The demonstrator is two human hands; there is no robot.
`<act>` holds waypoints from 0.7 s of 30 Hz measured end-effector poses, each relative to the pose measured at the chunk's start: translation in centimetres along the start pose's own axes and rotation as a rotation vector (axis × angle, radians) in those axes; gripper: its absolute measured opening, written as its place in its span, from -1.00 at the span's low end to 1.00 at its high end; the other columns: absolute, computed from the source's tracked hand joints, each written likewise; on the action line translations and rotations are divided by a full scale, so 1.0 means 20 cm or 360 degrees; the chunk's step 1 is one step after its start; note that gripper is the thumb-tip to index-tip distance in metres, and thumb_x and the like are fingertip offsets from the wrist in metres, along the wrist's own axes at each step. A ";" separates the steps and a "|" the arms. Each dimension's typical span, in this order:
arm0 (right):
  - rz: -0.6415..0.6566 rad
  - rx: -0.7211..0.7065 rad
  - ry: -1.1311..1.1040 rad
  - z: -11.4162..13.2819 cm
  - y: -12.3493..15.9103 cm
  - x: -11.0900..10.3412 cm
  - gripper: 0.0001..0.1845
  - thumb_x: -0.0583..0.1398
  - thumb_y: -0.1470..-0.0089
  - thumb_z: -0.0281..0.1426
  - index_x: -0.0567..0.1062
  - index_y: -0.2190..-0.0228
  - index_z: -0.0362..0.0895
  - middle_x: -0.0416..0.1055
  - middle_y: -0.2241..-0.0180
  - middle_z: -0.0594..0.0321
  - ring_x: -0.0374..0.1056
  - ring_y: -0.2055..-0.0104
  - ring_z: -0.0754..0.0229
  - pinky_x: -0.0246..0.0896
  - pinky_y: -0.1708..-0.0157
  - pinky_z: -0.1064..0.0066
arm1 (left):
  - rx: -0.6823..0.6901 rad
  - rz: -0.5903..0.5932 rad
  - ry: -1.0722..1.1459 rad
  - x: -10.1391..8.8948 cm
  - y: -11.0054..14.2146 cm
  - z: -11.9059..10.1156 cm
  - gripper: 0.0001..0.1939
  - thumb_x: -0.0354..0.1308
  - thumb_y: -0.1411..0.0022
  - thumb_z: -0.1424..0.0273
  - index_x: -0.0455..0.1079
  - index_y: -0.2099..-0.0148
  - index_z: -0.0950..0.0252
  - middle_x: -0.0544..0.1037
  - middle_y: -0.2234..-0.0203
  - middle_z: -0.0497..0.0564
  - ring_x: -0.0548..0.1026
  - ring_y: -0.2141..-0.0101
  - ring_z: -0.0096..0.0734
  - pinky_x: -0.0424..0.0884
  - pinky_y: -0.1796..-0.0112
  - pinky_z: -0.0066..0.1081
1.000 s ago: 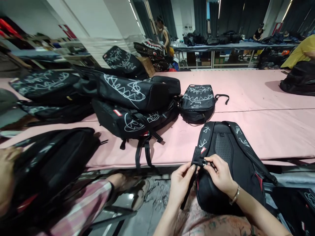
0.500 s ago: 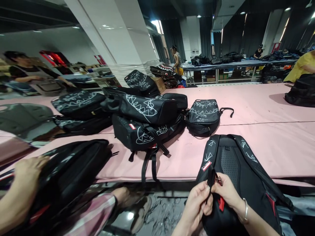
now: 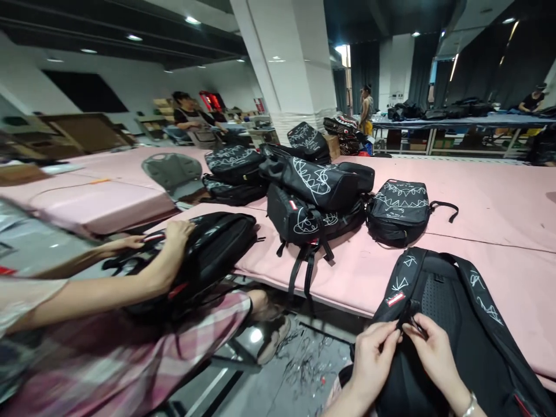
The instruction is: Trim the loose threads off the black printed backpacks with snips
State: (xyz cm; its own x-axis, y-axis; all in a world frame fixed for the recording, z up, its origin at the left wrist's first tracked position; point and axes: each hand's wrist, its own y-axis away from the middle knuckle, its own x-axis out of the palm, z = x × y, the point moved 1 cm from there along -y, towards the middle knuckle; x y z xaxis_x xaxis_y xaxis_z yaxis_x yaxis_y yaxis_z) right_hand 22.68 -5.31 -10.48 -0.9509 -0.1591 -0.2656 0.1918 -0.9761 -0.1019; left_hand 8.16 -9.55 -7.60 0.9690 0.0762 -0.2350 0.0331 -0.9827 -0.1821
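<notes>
A black backpack point(image 3: 452, 324) with white scribble marks lies back-up, half on the pink table point(image 3: 499, 231) and half over my lap. My left hand point(image 3: 373, 356) and my right hand point(image 3: 432, 350) both pinch the lower end of its left shoulder strap point(image 3: 397, 295), just under a small red-and-white label. Fingers of both hands are closed on the strap end and a small buckle part there.
A pile of black backpacks point(image 3: 313, 197) lies at the table's middle, a smaller one point(image 3: 399, 211) beside it. A seated person at left, in plaid trousers, handles another black bag point(image 3: 208, 255). Other people work at far tables. The floor below holds cut thread scraps.
My head has turned left and up, so the backpack and my hands sit lower right in view. My hands stay on the strap end. The person at left has come fully into view.
</notes>
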 end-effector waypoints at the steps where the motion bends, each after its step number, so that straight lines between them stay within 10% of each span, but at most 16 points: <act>1: 0.0004 -0.0031 0.0054 -0.01 0.01 0.00 -0.67 0.12 -0.07 -0.17 0.39 0.45 -0.22 0.33 0.43 0.16 0.26 0.37 0.22 0.17 0.37 0.45 | 0.0042 -0.0019 -0.0082 0.00 0.01 0.00 -0.71 -0.03 -0.27 0.31 0.48 0.19 0.33 0.51 0.39 0.07 0.45 0.31 -0.42 0.33 0.22 -0.44; 9: 0.0025 -0.0399 0.0306 0.03 0.04 -0.01 -0.80 0.05 -0.14 -0.34 0.42 0.39 -0.17 0.34 0.39 0.20 0.30 0.34 0.27 0.19 0.33 0.50 | 0.0241 -0.0048 -0.0282 -0.02 0.04 -0.02 -0.67 -0.11 -0.30 0.39 0.40 0.01 0.35 0.49 0.27 0.12 0.45 0.22 -0.44 0.34 0.15 -0.47; 21: -0.0039 -0.0045 -0.0042 0.01 0.04 0.02 -0.67 0.14 -0.07 -0.17 0.40 0.27 -0.19 0.38 0.28 0.14 0.30 0.25 0.22 0.22 0.27 0.51 | -0.0409 -0.0078 0.0639 0.02 -0.01 0.04 -0.53 0.09 -0.15 0.14 0.37 0.16 0.52 0.48 0.32 0.22 0.49 0.44 -0.39 0.41 0.38 -0.45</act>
State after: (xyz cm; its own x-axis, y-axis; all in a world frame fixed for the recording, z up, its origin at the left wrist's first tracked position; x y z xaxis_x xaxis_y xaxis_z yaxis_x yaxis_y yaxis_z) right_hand 22.40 -6.13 -10.40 -0.9613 -0.1391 -0.2376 0.1746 -0.9753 -0.1350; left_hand 8.26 -9.10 -8.43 0.9810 0.1022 0.1648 0.0917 -0.9933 0.0700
